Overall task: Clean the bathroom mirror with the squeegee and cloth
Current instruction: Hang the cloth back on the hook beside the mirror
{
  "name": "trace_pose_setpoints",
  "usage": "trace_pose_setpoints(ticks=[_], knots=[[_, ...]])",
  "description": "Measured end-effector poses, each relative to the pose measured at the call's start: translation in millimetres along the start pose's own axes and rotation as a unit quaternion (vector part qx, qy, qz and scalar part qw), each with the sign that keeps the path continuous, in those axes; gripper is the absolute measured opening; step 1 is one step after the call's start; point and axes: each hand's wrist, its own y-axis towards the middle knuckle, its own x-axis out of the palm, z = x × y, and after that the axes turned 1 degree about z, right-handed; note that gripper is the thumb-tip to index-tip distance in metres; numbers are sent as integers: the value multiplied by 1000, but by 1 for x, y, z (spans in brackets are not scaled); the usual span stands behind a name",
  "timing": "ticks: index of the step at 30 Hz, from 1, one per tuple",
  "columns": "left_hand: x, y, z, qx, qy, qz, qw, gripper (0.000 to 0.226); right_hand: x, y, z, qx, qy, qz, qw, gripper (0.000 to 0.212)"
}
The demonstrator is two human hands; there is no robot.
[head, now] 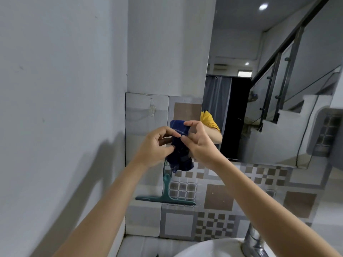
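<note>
Both your hands meet at chest height before the tiled wall. Your left hand (157,143) and right hand (198,143) each pinch the soft, crumpled dark blue cloth (181,151) between thumb and fingers (175,134), its loose folds hanging just below them. Lower down, under your fingers, the teal plastic T-shaped squeegee (165,193) hangs against the glossy checkered tiles. The flat frameless mirror (278,89) spreads up and to the right of your fingers.
</note>
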Motion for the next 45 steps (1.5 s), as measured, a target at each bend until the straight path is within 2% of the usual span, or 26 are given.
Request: trace_pose_setpoints(ticks=[6,11,13,15,20,24,29,31,33,35,39,43,45], knots=[[-12,-2,10,6,-3,22,1000,47,0,9,-11,-24,27,-39,999,38],[-27,-5,11,-26,-42,42,998,53,1,15,-22,-19,39,-61,997,38],[-30,-6,12,-54,-68,36,996,45,5,16,-25,-22,44,-52,997,38],[-31,-9,15,-76,-81,26,994,28,8,17,-24,-28,49,-38,998,38],[-33,-11,15,-84,-41,28,995,23,14,22,-16,-43,52,-16,998,40],[-36,-12,14,-64,25,31,997,28,11,23,-17,-46,50,-9,998,35],[-39,-8,18,-52,117,57,990,37,8,26,-18,-62,-72,38,995,39],[-38,-4,22,-44,145,66,986,30,10,29,-21,-64,-105,54,991,31],[-40,2,27,-29,188,59,980,24,11,34,-23,-83,-156,62,982,14],[-44,10,30,-16,265,65,962,30,9,43,-25,-105,-232,64,965,20],[-60,32,32,2,440,104,892,47,4,73,-26,-163,-359,40,918,28],[-75,50,29,55,451,87,887,55,5,104,-34,-195,-413,-7,889,33],[-82,57,25,48,463,85,881,60,5,118,-41,-206,-434,-26,877,37]])
